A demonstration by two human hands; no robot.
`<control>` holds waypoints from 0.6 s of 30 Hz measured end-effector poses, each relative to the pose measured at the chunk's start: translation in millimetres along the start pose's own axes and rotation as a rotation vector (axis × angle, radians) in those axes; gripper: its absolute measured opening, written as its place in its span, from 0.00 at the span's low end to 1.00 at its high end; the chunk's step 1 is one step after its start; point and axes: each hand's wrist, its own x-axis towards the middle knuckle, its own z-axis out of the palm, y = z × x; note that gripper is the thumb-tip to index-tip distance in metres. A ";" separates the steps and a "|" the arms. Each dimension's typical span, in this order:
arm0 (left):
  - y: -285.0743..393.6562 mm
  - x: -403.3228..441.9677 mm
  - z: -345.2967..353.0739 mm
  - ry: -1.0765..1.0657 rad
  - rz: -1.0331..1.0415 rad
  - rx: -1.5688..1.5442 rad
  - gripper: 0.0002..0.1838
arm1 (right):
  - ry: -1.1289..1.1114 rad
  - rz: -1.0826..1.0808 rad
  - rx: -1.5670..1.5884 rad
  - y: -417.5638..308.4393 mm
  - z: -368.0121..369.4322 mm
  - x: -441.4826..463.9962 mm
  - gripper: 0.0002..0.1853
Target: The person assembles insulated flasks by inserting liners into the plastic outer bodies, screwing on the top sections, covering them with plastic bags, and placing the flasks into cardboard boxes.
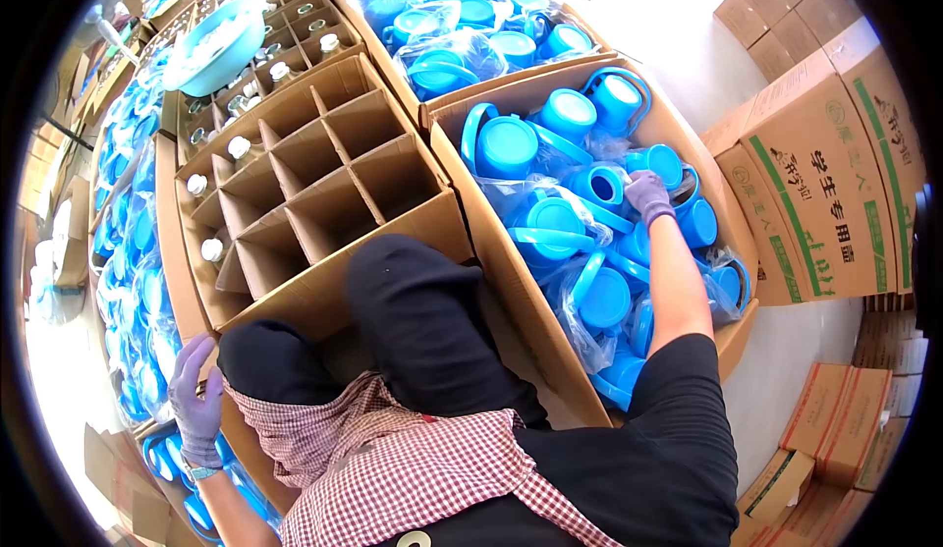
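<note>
My right hand (649,196), in a purple glove, reaches into a cardboard box (535,326) full of blue plastic cup-shaped pieces with loop handles, many in clear bags. Its fingers are curled at the edge of one blue plastic cup (660,163); the fingertips are partly hidden. Beside it lies another cup (597,186) with its mouth facing up. On the far left, my left hand (196,405), also gloved, is held with fingers apart and nothing in it, near the corner of a divided carton (339,287).
Glass bottles with white caps (239,147) stand in some carton cells. A light-blue basin (218,51) rests on cartons behind. More blue pieces fill a box (462,17) ahead and a row (147,282) at left. Closed cartons (815,174) are stacked at right.
</note>
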 end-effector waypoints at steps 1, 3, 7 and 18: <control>5.5 -3.8 -3.7 0.013 -0.023 0.002 0.21 | -0.055 -0.025 0.085 -2.9 -21.6 -0.3 0.14; 12.2 -17.9 -12.1 0.030 -0.068 0.001 0.21 | -0.169 -0.069 0.250 -8.4 -83.2 -11.6 0.13; -26.3 -68.7 -22.8 0.122 -0.253 -0.029 0.19 | -0.443 0.094 0.798 -4.4 -86.9 -63.3 0.24; 26.0 -32.8 -23.0 0.124 0.100 -0.073 0.20 | 0.014 -0.361 0.125 -46.3 -111.2 -83.1 0.24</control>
